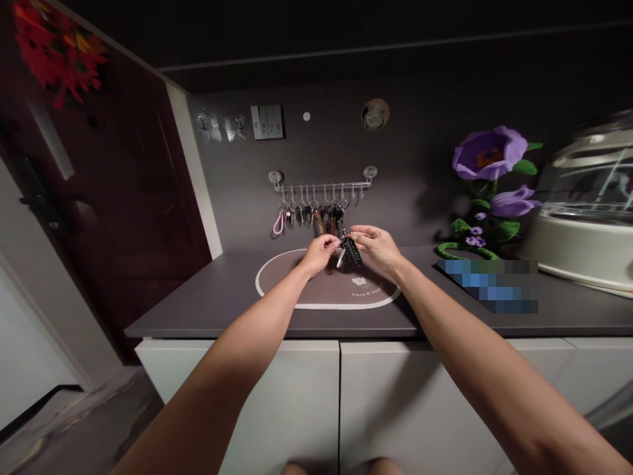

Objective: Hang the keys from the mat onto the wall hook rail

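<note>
A bunch of keys [353, 252] with a black car key fob and a silver key hangs between my two hands, above the counter. My right hand [376, 245] pinches the top of the bunch near its ring. My left hand [320, 253] has its thumb and fingertips closed at the bunch's left side; exactly which part it grips is too small to tell. Behind them, a clear hook rail [324, 187] on the wall carries several hanging key sets, with a pink loop strap [279, 223] at its left end. Some hooks at the rail's right end hold nothing.
An oval brown mat [277, 280] with a white border lies on the dark counter [198, 303]. At the right stand purple artificial flowers [489, 155] and a cream appliance with a clear cover [583, 244]. A dark red door [109, 165] is at the left, white cabinets [291, 409] below.
</note>
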`<state>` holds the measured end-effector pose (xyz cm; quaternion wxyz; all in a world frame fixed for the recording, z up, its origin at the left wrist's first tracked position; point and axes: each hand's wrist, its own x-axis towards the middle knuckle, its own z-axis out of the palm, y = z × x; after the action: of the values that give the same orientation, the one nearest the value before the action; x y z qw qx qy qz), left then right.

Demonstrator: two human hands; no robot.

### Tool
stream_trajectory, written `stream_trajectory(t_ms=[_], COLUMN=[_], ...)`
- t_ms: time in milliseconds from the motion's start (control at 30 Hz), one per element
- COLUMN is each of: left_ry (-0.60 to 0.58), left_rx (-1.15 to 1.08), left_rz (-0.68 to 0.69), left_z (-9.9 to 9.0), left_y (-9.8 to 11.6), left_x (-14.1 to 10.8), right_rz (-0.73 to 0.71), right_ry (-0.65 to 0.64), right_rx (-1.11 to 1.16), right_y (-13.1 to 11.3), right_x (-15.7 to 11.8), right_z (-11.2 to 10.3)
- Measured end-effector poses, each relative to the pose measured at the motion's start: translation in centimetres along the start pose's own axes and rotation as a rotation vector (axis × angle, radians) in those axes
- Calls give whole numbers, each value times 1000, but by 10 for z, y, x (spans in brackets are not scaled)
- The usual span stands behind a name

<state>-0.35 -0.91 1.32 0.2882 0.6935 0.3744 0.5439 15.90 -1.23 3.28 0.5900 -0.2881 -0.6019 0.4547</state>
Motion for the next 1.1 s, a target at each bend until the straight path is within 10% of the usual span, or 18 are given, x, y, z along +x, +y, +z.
stream_trajectory(t_ms=[567,1100], left_ry=[56,34], left_rx=[-399,-749], left_rz=[22,-109], left_z=[-5,-2], left_y=[5,10], left_x=[2,-1], right_rz=[157,-14], right_ry=[-113,-105], right_rx=[138,-114], right_y=[3,6], right_x=[-8,-8], right_z=[12,23])
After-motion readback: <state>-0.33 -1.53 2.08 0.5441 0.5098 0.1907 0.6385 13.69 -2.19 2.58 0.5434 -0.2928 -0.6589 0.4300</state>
